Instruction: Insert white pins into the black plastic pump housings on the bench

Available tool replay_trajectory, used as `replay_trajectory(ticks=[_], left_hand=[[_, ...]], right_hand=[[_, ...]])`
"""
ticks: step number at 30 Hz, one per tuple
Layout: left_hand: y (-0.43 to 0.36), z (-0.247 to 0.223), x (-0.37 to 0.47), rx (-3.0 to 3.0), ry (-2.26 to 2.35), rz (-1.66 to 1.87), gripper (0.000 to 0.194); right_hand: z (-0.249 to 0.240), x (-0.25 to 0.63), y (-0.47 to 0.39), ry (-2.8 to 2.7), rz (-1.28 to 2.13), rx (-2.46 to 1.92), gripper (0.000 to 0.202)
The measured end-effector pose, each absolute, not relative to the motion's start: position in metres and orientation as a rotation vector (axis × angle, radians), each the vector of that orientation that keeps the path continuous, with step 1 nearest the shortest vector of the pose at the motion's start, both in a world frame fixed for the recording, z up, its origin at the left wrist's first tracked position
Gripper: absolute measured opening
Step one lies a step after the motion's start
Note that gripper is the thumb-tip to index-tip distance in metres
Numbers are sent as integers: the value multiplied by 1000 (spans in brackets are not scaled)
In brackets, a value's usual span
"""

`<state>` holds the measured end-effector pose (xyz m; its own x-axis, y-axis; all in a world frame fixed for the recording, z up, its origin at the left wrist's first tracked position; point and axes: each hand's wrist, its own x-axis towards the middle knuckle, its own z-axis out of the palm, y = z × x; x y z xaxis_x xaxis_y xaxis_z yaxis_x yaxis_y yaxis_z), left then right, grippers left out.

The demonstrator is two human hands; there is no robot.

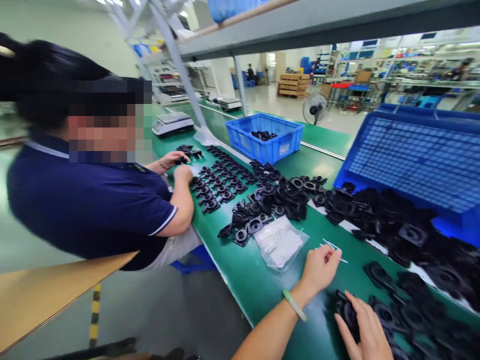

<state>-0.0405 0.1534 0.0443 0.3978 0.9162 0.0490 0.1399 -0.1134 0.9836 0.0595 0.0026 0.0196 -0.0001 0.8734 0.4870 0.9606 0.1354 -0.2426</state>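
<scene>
Judging by the green tabletop (240, 265), I'd call this one far from finished. The right hand (367, 327) has a single black part (347, 315) in its grasp, fingers curled around it, right beside a blurry loose spread (412, 312) of similar ones. The left hand (320, 267) has its fingertips pinched together over some thin white strips (330, 244) lying just past the plastic bag (281, 245) – can't tell if it's actually got one.

The tidiest bit is the neat rows (221, 180) by the co-worker (86, 195), whose own hands are busy at the far end of them. Those look like the sorted ones to me. What's left, I reckon, is the middle heap (270, 200) and the big pile (393, 220) below the tilted blue basket (408, 155) – loads. The blue crate (255, 147) has a few in it too, but whether those, or the spread, are done or waiting, no clue.
</scene>
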Motion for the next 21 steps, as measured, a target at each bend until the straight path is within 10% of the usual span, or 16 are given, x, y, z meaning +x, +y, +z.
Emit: replay_trajectory(ticks=[21], left_hand=[[163,31,-47,1791,1113,989,15]], right_hand=[[91,119,-42,-1666,-286,-2015,46]])
